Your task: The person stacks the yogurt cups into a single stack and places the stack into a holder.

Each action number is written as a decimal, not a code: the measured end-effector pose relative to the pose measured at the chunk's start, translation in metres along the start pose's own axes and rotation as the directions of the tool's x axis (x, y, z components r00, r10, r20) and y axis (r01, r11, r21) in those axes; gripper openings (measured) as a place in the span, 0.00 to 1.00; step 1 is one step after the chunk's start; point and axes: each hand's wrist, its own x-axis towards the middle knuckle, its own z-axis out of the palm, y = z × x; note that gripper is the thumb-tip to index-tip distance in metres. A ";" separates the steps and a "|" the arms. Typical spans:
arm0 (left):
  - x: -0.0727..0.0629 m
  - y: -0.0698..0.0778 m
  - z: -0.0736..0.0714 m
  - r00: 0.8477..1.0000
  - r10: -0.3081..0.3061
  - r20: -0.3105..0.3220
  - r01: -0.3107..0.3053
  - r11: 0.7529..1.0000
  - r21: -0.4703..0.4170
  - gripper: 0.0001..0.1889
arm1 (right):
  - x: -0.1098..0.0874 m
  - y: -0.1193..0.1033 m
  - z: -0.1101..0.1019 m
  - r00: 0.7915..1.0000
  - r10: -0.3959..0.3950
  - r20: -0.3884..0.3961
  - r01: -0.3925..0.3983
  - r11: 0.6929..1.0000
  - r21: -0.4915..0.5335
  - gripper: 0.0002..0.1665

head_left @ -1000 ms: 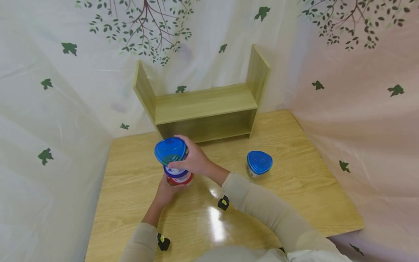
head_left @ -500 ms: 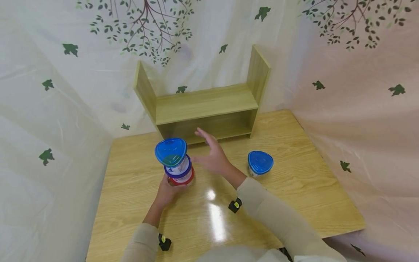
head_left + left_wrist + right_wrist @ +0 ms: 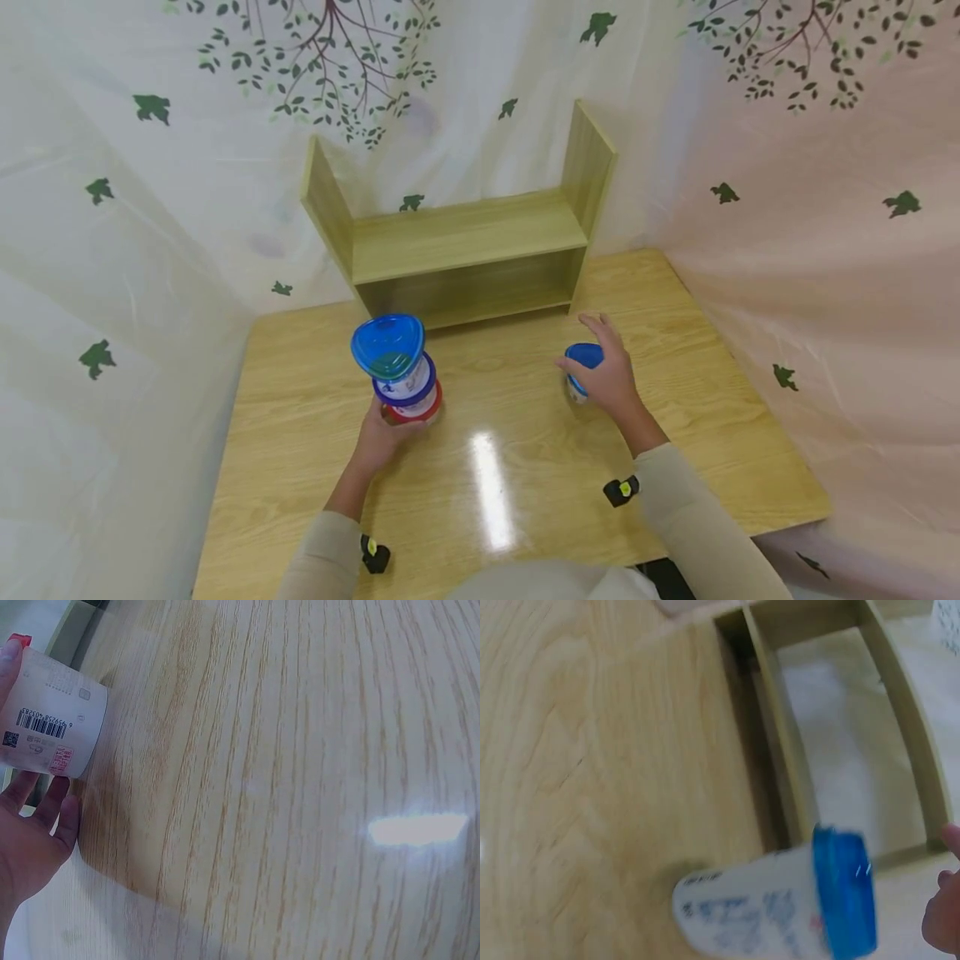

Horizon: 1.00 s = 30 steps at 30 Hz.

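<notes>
On the left of the table stands a stack of tubs. Its top tub [image 3: 387, 342] has a rounded-triangular blue lid, the middle tub [image 3: 408, 386] a dark blue lid, the lowest tub [image 3: 433, 410] a red lid. My left hand [image 3: 382, 437] grips the lowest tub from the near side; in the left wrist view its fingers and thumb lie round the white labelled wall. Over at the right, my right hand [image 3: 611, 382] hovers at another blue-lidded tub [image 3: 582, 357], fingers spread and partly covering it. In the right wrist view this tub [image 3: 757, 907] stands apart from the visible fingers.
Behind the tubs a greenish wooden shelf [image 3: 472, 237] stands at the table's back, with two upright sides and two levels. The wooden table [image 3: 517, 467] ends at a right edge. A patterned curtain [image 3: 465, 67] hangs close behind and at both sides.
My right hand has let go of the stack's top tub and moved right, to the lone blue-lidded tub. The left hand keeps its grip on the lowest tub.
</notes>
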 end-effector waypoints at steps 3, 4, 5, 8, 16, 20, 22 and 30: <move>0.001 -0.001 0.000 1.000 0.006 -0.003 -0.006 1.000 0.006 0.51 | -0.003 0.020 -0.009 0.999 0.039 -0.031 -0.040 0.999 -0.017 0.48; 0.001 -0.001 -0.001 1.000 0.007 -0.003 -0.007 1.000 0.005 0.51 | -0.005 0.026 -0.011 0.998 0.059 -0.033 -0.060 0.998 -0.024 0.48; 0.001 -0.001 -0.001 1.000 0.007 -0.003 -0.007 1.000 0.004 0.50 | -0.006 0.031 -0.012 0.996 0.081 -0.032 -0.082 0.996 -0.029 0.49; 0.001 -0.002 -0.001 1.000 -0.001 -0.003 0.001 1.000 -0.007 0.50 | -0.009 0.042 -0.012 0.989 0.147 -0.023 -0.148 0.989 -0.024 0.51; 0.001 -0.001 -0.001 1.000 -0.021 0.018 0.022 1.000 -0.021 0.51 | -0.017 0.066 -0.005 0.959 0.282 -0.002 -0.281 0.957 0.064 0.62; 0.002 0.001 -0.001 0.998 -0.055 0.031 0.056 0.998 -0.031 0.52 | -0.018 0.074 -0.001 0.958 0.288 -0.004 -0.286 0.953 0.101 0.65; 0.003 0.001 -0.001 0.997 -0.064 0.035 0.065 0.998 -0.026 0.52 | -0.018 0.076 0.001 0.958 0.286 -0.003 -0.284 0.953 0.106 0.65; 0.000 0.002 0.001 1.000 -0.010 0.004 0.010 1.000 -0.002 0.51 | -0.019 0.084 0.002 0.952 0.305 0.018 -0.305 0.944 0.130 0.64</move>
